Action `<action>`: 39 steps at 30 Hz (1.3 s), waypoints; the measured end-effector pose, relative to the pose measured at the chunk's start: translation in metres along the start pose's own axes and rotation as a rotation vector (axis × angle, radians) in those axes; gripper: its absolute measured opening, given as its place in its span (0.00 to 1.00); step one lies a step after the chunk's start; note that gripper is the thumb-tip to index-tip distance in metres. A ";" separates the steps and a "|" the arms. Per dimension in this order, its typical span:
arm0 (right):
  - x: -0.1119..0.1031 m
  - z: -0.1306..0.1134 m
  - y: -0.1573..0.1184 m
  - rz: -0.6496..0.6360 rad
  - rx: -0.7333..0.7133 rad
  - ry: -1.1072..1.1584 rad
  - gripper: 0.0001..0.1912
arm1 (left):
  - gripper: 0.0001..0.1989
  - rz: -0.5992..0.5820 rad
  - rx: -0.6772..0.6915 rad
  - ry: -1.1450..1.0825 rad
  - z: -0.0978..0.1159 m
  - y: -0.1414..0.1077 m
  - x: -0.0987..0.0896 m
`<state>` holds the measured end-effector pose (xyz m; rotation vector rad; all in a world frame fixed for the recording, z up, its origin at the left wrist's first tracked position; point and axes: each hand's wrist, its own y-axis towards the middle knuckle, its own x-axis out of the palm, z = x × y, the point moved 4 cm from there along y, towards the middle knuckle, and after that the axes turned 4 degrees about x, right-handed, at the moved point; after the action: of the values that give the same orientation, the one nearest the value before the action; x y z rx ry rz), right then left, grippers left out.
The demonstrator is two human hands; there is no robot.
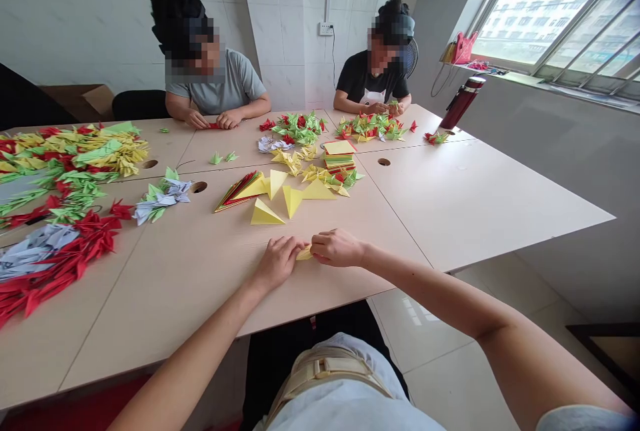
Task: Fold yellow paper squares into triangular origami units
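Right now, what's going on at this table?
The left hand and right hand hold a small piece of yellow paper at the near side of the table. Folded yellow pieces lie just beyond. Across the table, a person in grey handles red paper and a person in black handles green paper. Heaps of folded paper lie to the left.

This looks like a small shared workroom with office-style furniture: a broad pale table of joined tops, with round cable holes cut through it, bears heaps of folded paper, and two people sit working along its far side. Marble-look tiles cover the wall, a power socket is fixed there, and the barred window faces a large white building.
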<state>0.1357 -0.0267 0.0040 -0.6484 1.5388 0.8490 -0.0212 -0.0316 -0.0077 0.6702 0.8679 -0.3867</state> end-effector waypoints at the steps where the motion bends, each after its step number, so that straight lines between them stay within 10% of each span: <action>1: 0.000 -0.002 0.002 -0.019 0.001 -0.024 0.10 | 0.08 0.030 -0.035 -0.031 -0.003 0.001 -0.001; 9: -0.003 -0.003 0.010 -0.059 0.199 0.070 0.07 | 0.06 0.243 -0.142 -0.082 -0.005 -0.003 -0.008; 16: -0.015 0.024 0.027 0.367 0.723 0.556 0.03 | 0.08 0.325 -0.246 -0.185 0.010 0.022 -0.015; 29: -0.013 0.036 0.045 0.427 0.714 1.166 0.08 | 0.16 0.358 -0.440 -0.781 -0.039 0.053 -0.015; 39: 0.009 0.043 0.059 0.522 0.592 1.272 0.08 | 0.09 0.320 -0.347 -0.675 -0.053 0.043 -0.009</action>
<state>0.1125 0.0428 0.0029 -0.3026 3.0393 0.2108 -0.0319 0.0365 -0.0088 0.3081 0.1672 -0.1450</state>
